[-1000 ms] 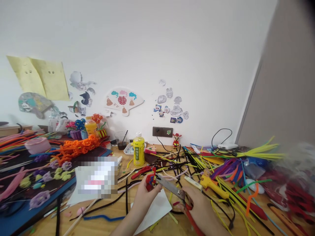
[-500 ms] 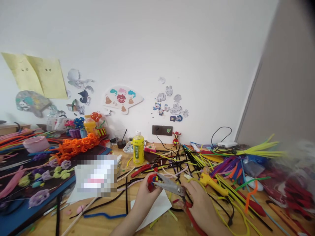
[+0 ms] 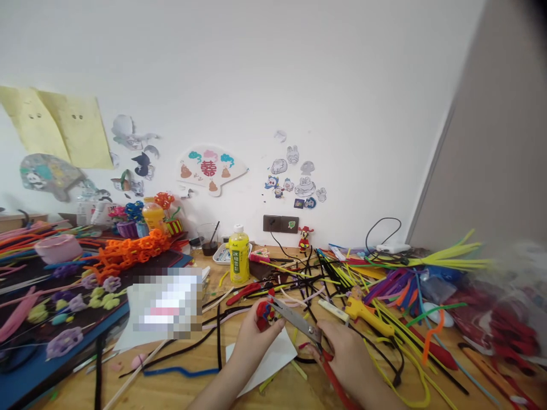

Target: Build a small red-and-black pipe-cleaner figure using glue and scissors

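Over the near middle of the wooden bench (image 3: 318, 384), the person's two bare hands worked close together. The left hand (image 3: 254, 339) pinched a small rounded piece in red, blue and yellow (image 3: 264, 313) between thumb and fingers, held up off the surface; its material was too small to tell. The right hand (image 3: 348, 347) had its fingers wrapped about the red handles of a pair of scissors with grey metal blades (image 3: 298, 320), the tips pointing left at the piece. Whether metal touched it could not be told. Below and between the wrists lay a white sheet of paper (image 3: 273, 364), partly covered by the left forearm. Just right of the right hand, a yellow plastic glue gun (image 3: 370, 316) lay on its side, among long yellow fuzzy stems (image 3: 421, 364). Beyond the left hand: a pair of red-handled pliers (image 3: 244, 293), and behind that an upright yellow bottle with a white cap (image 3: 239, 259). A blue fuzzy stem (image 3: 182, 372) lay left of the left forearm. Against the wall stood a small figure with a red hat (image 3: 305, 239), just below a dark socket panel (image 3: 281, 224).
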Available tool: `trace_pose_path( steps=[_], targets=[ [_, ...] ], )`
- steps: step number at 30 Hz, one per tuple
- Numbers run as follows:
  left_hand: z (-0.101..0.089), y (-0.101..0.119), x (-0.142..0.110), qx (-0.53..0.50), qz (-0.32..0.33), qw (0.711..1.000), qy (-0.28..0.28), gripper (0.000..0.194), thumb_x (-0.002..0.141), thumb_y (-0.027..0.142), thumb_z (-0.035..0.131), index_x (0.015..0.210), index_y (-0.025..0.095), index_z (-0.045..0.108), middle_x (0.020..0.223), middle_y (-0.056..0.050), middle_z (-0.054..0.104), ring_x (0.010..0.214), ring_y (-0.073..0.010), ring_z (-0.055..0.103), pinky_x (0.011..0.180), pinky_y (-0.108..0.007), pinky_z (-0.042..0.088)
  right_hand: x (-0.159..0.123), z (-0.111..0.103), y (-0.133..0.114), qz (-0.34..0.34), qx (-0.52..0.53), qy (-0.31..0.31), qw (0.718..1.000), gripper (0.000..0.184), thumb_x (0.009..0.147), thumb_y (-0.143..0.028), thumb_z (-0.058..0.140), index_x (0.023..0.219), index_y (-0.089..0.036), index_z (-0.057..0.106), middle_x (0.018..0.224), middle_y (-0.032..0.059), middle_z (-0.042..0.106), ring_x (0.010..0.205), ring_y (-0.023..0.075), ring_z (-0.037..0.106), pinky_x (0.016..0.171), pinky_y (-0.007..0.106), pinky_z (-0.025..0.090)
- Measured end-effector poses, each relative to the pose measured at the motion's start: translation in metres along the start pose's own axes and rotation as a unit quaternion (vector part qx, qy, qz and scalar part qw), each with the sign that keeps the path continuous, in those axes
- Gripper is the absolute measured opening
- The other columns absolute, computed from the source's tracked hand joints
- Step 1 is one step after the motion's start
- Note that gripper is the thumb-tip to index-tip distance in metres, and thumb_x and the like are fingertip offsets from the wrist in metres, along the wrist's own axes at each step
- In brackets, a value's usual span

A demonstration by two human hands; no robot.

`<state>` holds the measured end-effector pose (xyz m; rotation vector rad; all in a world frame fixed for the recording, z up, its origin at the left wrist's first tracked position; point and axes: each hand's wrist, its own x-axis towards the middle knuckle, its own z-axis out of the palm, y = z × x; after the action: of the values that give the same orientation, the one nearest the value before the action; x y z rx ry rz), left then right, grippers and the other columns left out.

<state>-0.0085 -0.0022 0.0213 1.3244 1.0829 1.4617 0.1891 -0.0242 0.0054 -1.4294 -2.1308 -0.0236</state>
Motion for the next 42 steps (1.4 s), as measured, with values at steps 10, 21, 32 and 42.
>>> trace_pose_path(
  steps=[10, 21, 32, 42],
  targets=[
    [0.001, 0.002, -0.001, 0.01, -0.047, 0.999, -0.009, 0.036, 0.056, 0.025, 0.073, 0.087, 0.017, 0.058, 0.079, -0.004, 0.066, 0.074, -0.0195, 0.06, 0.064, -0.028, 0.046, -0.003, 0.015, 0.01, -0.068, -0.054, 0.051, 0.995, 0.016, 0.08, -0.034, 0.05, 0.075, -0.02, 0.057, 0.063, 0.0028, 0.066, 0.058, 0.0189, 0.063, 0.052, 0.025, 0.043],
    [0.001, -0.003, -0.003, -0.153, -0.089, 0.982, -0.071, 0.023, 0.065, 0.032, 0.07, 0.076, 0.015, 0.059, 0.061, 0.001, 0.059, 0.055, -0.0104, 0.05, 0.06, -0.025, 0.042, 0.012, -0.002, 0.036, 0.217, 0.006, 0.027, 0.976, 0.034, 0.079, -0.047, 0.042, 0.095, -0.022, 0.061, 0.074, 0.0049, 0.07, 0.07, 0.0228, 0.065, 0.058, 0.026, 0.046],
    [-0.002, 0.009, -0.003, -0.223, -0.135, 0.963, -0.065, 0.021, 0.059, 0.018, 0.073, 0.073, 0.016, 0.058, 0.064, 0.003, 0.06, 0.061, -0.01, 0.055, 0.071, -0.026, 0.044, 0.012, 0.003, 0.047, 0.192, -0.067, 0.017, 0.979, 0.025, 0.078, -0.024, 0.043, 0.095, -0.021, 0.062, 0.071, 0.0054, 0.069, 0.069, 0.0215, 0.064, 0.055, 0.025, 0.039],
    [0.001, 0.002, 0.002, -0.178, -0.166, 0.97, -0.012, 0.036, 0.063, 0.045, 0.067, 0.078, 0.017, 0.051, 0.057, 0.004, 0.059, 0.035, -0.0047, 0.042, 0.037, -0.018, 0.03, 0.011, 0.004, 0.041, 0.168, -0.104, -0.006, 0.98, 0.025, 0.076, -0.011, 0.043, 0.09, -0.02, 0.061, 0.074, 0.0054, 0.067, 0.071, 0.0194, 0.063, 0.056, 0.022, 0.036]
  ],
)
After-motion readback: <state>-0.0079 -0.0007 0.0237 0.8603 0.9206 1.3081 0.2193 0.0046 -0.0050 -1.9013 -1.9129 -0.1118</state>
